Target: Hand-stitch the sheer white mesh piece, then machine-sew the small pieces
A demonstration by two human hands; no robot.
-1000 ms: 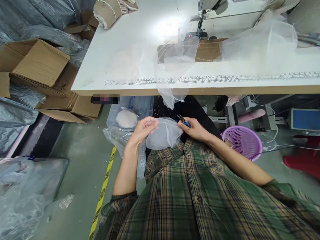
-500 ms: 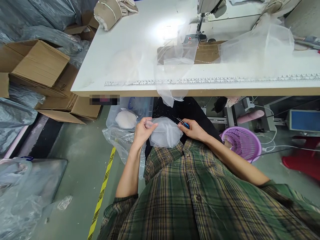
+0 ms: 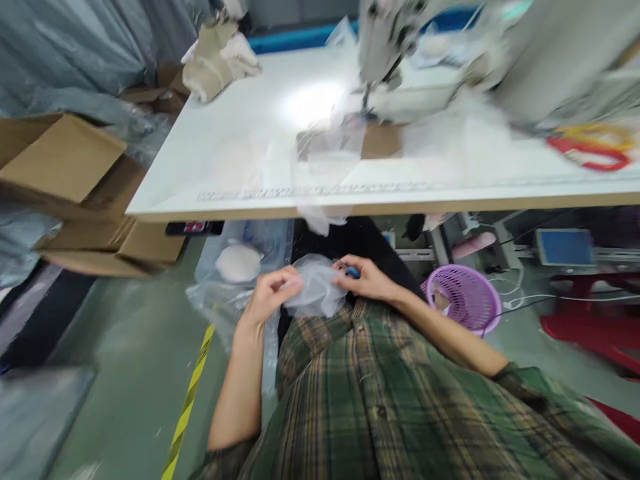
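A piece of sheer white fabric (image 3: 316, 288) is stretched between my two hands above my lap. My left hand (image 3: 273, 293) pinches its left edge between thumb and fingers. On the other side, my right hand (image 3: 367, 277) grips the right edge with its fingertips and also holds small blue-handled thread snips (image 3: 353, 272), partly hidden by the fingers. More sheer fabric (image 3: 325, 177) lies on the white sewing table (image 3: 200, 160) and hangs over its front edge. The picture is somewhat blurred.
A sewing machine (image 3: 383, 47) stands on the table, with red-handled scissors (image 3: 590, 153) at the right. Beside my lap are a plastic bin (image 3: 205, 257) holding a white bundle (image 3: 239, 262), and a purple basket (image 3: 493, 300). Cardboard boxes (image 3: 70, 157) stand at the left.
My view has tilted up and shifted right, showing more of the machine and the red-handled scissors. My hands have drawn slightly closer together, and the fabric looks more bunched.
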